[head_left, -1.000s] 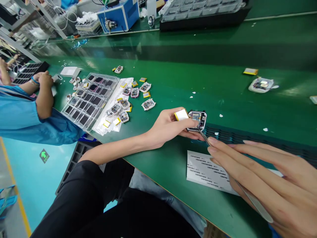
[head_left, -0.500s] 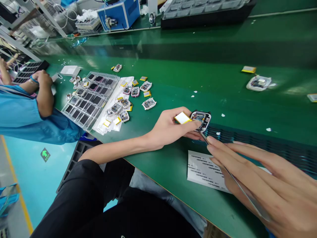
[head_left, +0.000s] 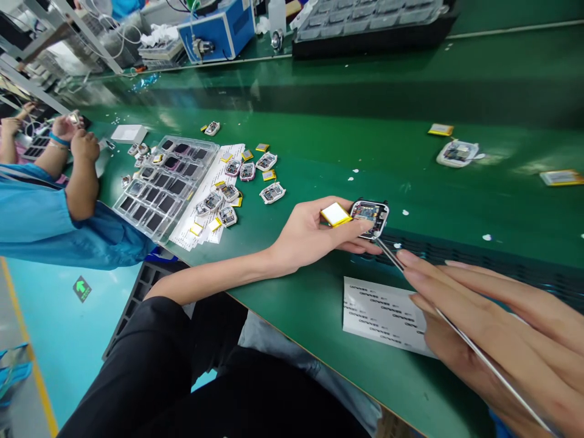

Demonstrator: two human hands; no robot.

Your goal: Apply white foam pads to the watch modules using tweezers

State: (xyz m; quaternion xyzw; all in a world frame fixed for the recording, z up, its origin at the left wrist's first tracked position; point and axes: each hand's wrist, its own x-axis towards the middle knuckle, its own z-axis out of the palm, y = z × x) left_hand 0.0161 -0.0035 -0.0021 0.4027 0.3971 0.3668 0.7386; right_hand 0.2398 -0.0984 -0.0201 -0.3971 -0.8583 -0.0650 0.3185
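My left hand [head_left: 314,234] grips an opened smartwatch case [head_left: 371,216], its circuit board facing up and the thumb resting on the board. A silver battery with yellow edges [head_left: 336,215] lies over the fingers beside the case. In my right hand [head_left: 483,322] is a pair of thin metal tweezers [head_left: 390,254], pinched between thumb and fingers. Their tips are at the lower edge of the case; whether they touch it I cannot tell. Below the hands lies a printed white sheet [head_left: 383,313] on the green bench.
Several opened watch cases [head_left: 272,193] with batteries lie left of my hand, beside a clear compartment tray [head_left: 168,182]. Another case [head_left: 457,153] sits at the right. A blue box [head_left: 216,30] and a black tray [head_left: 369,39] stand behind. A co-worker in blue [head_left: 59,213] is at the left.
My right hand and the tweezers have shifted slightly right, and the tips have moved a little along the case's lower edge. My left hand stays almost still. The co-worker's hands have lifted a small object.
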